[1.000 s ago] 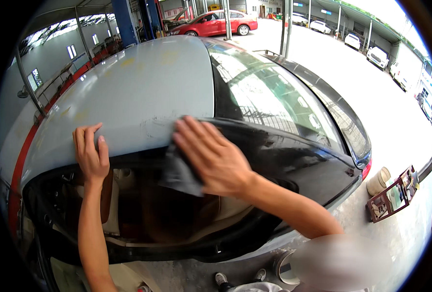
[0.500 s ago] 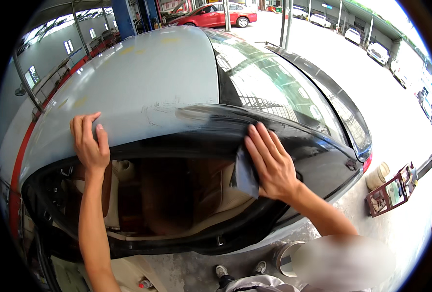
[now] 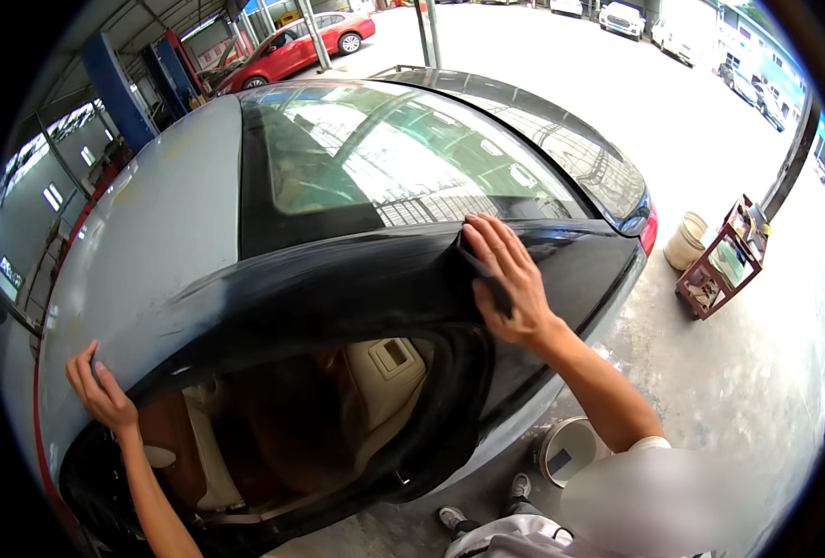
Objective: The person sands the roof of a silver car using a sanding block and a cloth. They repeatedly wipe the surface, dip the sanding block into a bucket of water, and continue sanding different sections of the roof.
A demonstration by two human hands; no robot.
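Note:
Under my right hand [image 3: 513, 284] a dark sheet of sandpaper [image 3: 480, 268] is pressed against the black rear roof pillar [image 3: 375, 274] of a car. The fingers lie together over the sheet, and part of it sticks out beside them. My left hand [image 3: 103, 392] rests on the edge of the matte grey roof [image 3: 157, 209], near the front of the window opening. Its fingers are apart and hold nothing. Where grey meets black, the surface looks smeared. Beside the pillar lies the rear window [image 3: 384, 153], full of reflections.
Below the roof edge, the window opening shows a beige and brown interior [image 3: 384, 358]. A bucket [image 3: 570, 451] stands on the floor by my feet. Farther right are a pale bucket [image 3: 685, 244] and a dark red trolley [image 3: 724, 260]. Beyond the car stands a red car [image 3: 291, 46].
The view has shifted toward the car's rear. My right hand has moved rearward along the pillar with the sandpaper, which now shows less. My left hand stays on the roof edge.

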